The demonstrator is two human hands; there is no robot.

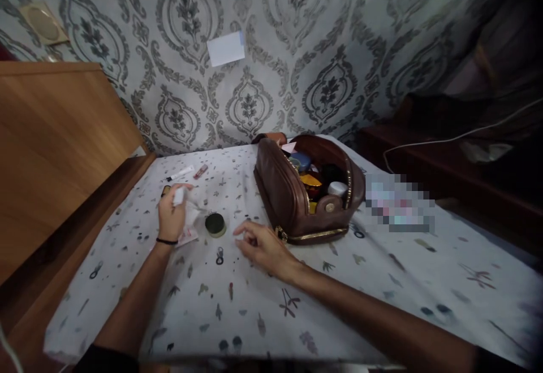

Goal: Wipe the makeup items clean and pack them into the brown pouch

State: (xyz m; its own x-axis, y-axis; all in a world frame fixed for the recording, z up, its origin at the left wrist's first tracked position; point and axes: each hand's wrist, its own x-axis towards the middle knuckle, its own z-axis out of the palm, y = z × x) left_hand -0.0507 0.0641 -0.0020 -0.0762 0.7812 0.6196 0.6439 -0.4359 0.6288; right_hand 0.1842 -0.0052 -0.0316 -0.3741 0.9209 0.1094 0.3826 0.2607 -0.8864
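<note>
Left hand: the left hand (170, 220) is grasping a small white thing (179, 196); fingers cover part of it, so no idea what it is.
Crumpled bit: something pale and thin-looking (193, 213) just right of that hand, kinda blurry, can't tell if it's held too.
Right hand: the right hand (263, 247) looks released, fingers loosely bent; undersides hidden.
Round pot: the round pot (215, 225) sits between the hands, short, dark green top, paler side; can't tell metal or plastic.
Bag: brown, leathery bag (282, 189) beyond the right hand, gold zip teeth, open; jars inside overlap, so mostly just round lids show.
Past left hand: slim white tube (181, 173) and a small pinkish stick (201, 171), labels too tiny.
Desk: cloth-covered desk (195, 322) under both hands, white with little printed shapes.
</note>
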